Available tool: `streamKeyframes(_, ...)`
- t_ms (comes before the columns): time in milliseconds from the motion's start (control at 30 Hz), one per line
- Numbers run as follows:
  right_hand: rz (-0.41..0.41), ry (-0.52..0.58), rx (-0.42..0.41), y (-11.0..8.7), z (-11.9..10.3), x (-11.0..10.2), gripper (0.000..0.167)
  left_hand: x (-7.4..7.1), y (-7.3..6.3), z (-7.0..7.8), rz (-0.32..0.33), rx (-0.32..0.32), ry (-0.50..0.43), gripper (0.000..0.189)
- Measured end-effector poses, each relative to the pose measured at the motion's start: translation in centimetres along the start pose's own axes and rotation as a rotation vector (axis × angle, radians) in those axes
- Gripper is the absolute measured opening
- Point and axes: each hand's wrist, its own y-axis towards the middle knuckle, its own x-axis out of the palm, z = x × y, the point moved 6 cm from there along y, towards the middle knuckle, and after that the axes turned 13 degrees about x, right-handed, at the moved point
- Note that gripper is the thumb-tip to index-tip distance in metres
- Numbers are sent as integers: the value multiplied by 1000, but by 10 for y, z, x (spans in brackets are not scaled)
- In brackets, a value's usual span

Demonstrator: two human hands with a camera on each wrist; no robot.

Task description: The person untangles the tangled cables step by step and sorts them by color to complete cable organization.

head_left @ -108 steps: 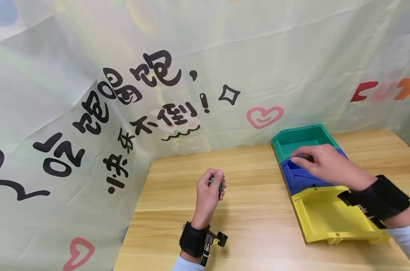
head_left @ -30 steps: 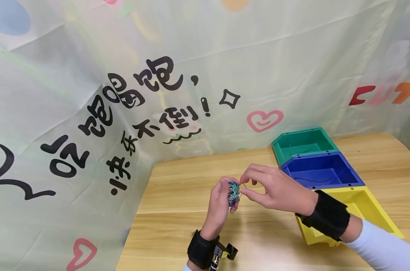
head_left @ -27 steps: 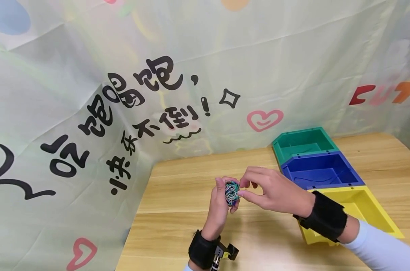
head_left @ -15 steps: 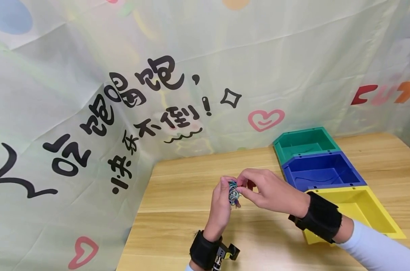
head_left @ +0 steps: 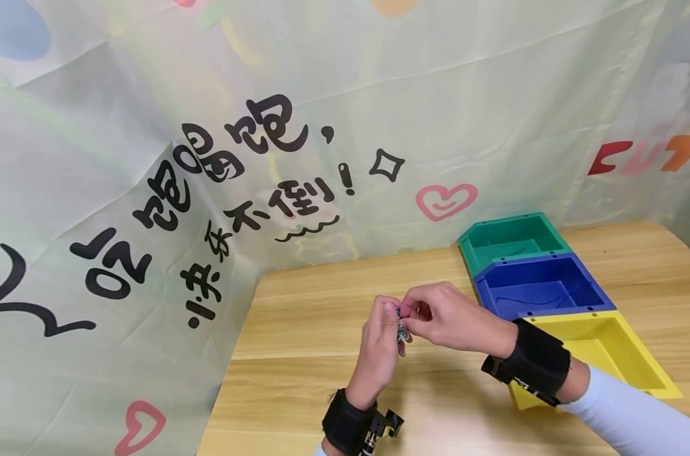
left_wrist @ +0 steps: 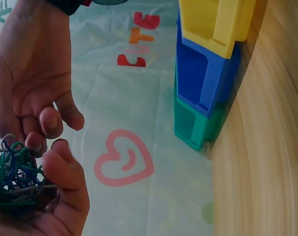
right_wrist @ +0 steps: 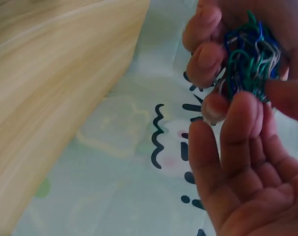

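Note:
My left hand [head_left: 378, 345] holds a tangle of thin green, blue and white wires [right_wrist: 252, 61] above the table. Its fingers curl round the bundle, so in the head view only a narrow edge shows beside the thumb. From the right, my right hand [head_left: 461, 320] meets the bundle, thumb and forefinger pinching at its edge. Which single wire lies between those fingertips is hidden. The left wrist view shows loops of the wire tangle [left_wrist: 15, 177] sticking out beside my fingers.
Three open bins stand in a row on the right of the wooden table [head_left: 299, 380]: green [head_left: 516, 229], blue [head_left: 541, 285] and yellow [head_left: 630, 354]. A thin dark strand lies in the blue bin, a faint one in the green. A printed cloth [head_left: 345, 95] hangs behind.
Since the earliest frame, my right hand has come from over the bins to the bundle. Over the last second it has closed in, and my left hand has turned, covering more of the wires.

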Motion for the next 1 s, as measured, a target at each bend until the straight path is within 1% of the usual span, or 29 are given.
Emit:
streamKeyframes(100,-31,3,-32,-1,3,1,15,2,0,0,-13,0,16,31)
streamKeyframes(300,-72,-55,-151,-8,0,-2,26,1,0,-3,9,10,44,27)
streamKeyframes(367,-94,-55,-170,-11,0,-6,27,1,1,-4,10,11,34,25)
streamKeyframes(433,-114,-33,-163,-14,2,-10,29,-3,1,-6,39,-10,4,26)
streamKeyframes(500,-114,-6,-128,-18,8,-16,29,-8,0,-11,99,-49,-39,28)
streamKeyframes(567,-96,11,-87,-21,16,-21,29,-14,-1,-15,155,-79,-77,28)
streamKeyframes(633,-67,-2,-45,-24,23,-24,27,-16,-1,-17,181,-85,-88,29)
streamKeyframes(667,-46,-26,-34,-25,25,-25,23,-15,0,-17,174,-78,-82,30)
streamKeyframes(733,-1,-99,-15,-27,26,-25,13,-12,1,-16,143,-50,-37,30)
streamKeyframes(767,19,-133,-12,-28,24,-24,13,-10,2,-14,128,-30,-13,30)
streamKeyframes(800,39,-171,-12,-28,21,-23,19,-8,3,-13,122,-14,16,30)
streamKeyframes(867,82,-241,-38,-29,13,-20,34,-6,3,-9,113,18,64,29)
streamKeyframes(900,90,-257,-52,-29,9,-18,37,-4,3,-7,107,35,87,28)
streamKeyframes(933,92,-259,-68,-28,6,-15,39,-2,3,-5,97,51,98,27)
streamKeyframes(1000,98,-252,-99,-27,1,-11,33,1,3,-2,84,76,116,25)
